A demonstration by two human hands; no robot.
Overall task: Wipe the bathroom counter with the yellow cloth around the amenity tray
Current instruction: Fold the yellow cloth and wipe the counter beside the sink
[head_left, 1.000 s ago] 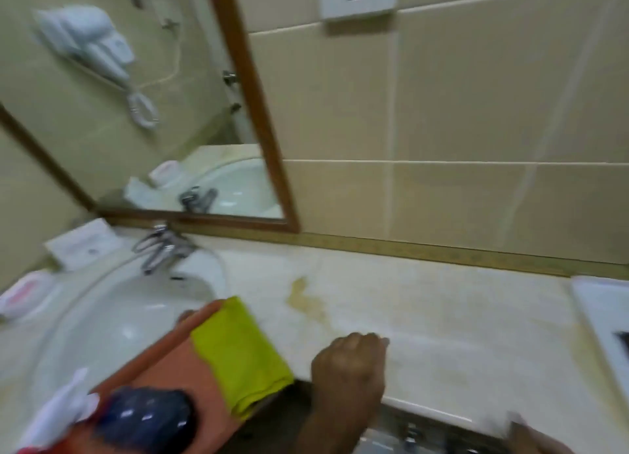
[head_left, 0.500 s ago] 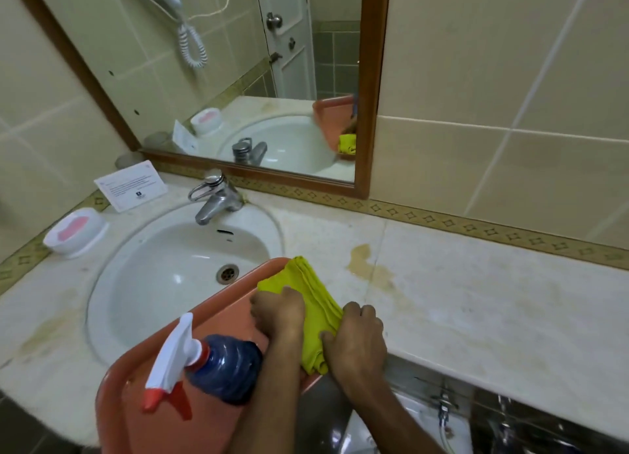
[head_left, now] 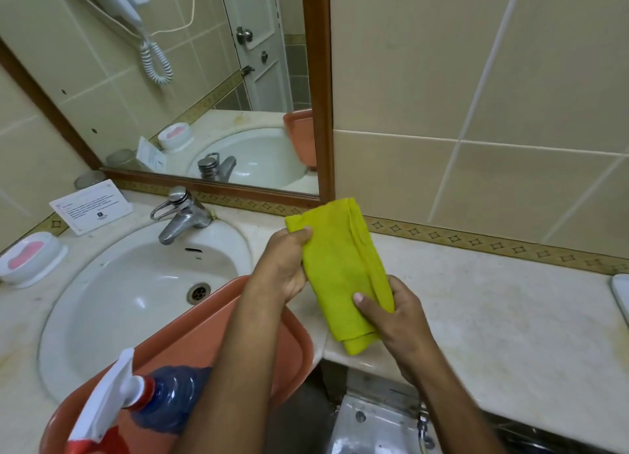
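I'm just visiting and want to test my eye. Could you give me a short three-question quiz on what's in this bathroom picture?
1. True or false: the yellow cloth lies flat on the counter.
2. Which hand grips the cloth's upper corner? A) left hand B) right hand
3. Fill in: the spray bottle lies in the orange ____.

Key
1. False: both hands hold it up, above the counter.
2. A
3. Tub, resting over the sink edge.
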